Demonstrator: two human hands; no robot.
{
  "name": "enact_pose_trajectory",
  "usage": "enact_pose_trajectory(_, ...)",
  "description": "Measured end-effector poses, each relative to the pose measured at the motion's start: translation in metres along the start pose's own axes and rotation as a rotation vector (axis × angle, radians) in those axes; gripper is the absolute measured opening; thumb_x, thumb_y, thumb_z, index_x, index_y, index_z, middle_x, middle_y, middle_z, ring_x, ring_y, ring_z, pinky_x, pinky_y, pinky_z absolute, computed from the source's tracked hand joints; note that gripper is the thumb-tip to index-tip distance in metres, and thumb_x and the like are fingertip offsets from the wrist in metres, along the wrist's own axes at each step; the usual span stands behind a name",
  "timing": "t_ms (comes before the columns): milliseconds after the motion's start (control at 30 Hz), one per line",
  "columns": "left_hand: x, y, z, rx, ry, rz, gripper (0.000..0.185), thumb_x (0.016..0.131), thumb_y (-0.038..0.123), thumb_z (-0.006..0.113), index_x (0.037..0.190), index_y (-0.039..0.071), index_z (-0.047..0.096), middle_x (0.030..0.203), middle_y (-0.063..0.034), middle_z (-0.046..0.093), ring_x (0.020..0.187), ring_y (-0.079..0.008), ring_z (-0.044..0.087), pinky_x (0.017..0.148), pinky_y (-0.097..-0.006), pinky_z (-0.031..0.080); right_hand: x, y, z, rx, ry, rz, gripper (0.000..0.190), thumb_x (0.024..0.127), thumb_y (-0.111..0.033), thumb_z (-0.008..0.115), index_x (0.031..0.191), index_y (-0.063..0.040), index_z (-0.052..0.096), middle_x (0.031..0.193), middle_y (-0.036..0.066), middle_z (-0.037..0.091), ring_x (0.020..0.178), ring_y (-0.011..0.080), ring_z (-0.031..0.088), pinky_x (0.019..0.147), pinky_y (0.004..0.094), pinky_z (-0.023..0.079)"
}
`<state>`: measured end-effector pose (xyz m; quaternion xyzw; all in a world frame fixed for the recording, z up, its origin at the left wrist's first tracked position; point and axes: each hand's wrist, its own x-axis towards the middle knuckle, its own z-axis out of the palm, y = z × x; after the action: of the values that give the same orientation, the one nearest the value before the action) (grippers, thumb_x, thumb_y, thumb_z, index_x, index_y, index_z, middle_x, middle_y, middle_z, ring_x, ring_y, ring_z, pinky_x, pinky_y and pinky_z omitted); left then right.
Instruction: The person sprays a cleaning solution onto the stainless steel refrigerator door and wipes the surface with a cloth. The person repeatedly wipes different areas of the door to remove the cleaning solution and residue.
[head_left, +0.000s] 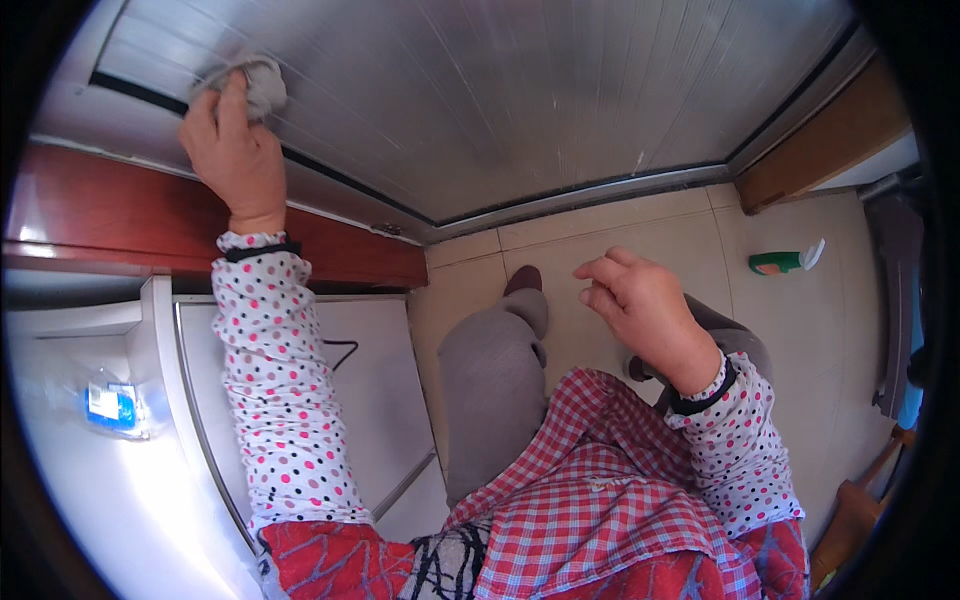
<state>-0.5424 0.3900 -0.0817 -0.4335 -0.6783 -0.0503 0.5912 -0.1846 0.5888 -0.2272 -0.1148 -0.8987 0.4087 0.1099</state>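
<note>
With my left hand (236, 146) I press a bunched grey cloth (264, 88) against a ribbed, metallic-looking panel (480, 97), near its black edge strip at the upper left. My right hand (637, 300) hangs in the air over the tiled floor, its fingers loosely curled and nothing seen in them. Polka-dot sleeve covers are on both forearms, and a red checked apron (600, 502) covers my lap. To the right of my right hand a green bottle with a white top (780, 262) lies on the floor.
A glossy red-brown wooden ledge (150, 202) runs under the panel's left side, above a white cabinet (367, 390). A blue package in clear plastic (112, 405) sits on the shelf at left. A wooden post (825, 135) borders the panel at right, with brown wooden furniture (847, 525) at lower right.
</note>
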Motion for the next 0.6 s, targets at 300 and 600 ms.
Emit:
enact_pose_trajectory(300,-0.137,0.051,0.043,-0.096,-0.128,-0.043,0.043,0.079,-0.004,0.065,0.119,0.012,0.069,0.113,-0.0121,0.058,0.099,-0.0366,0.055,0.087,-0.0492,0.049,0.008,-0.011,-0.002,-0.003,-0.027,0.004,0.020,0.084,-0.011,0.073,0.104,-0.007,0.072,0.086,0.012,0.062,0.079,0.0357,0.065,0.068,0.0443,0.054)
enact_pose_trajectory(600,-0.249,0.102,0.060,-0.207,-0.470,-0.083,0.039,0.080,0.002,0.065,0.117,0.010,0.069,0.110,-0.0137,0.059,0.101,-0.0377,0.056,0.087,-0.0499,0.049,0.019,-0.017,0.001,-0.033,-0.096,0.039,0.023,0.082,-0.010,0.074,0.105,-0.008,0.071,0.088,0.012,0.063,0.080,0.0356,0.065,0.069,0.0444,0.054)
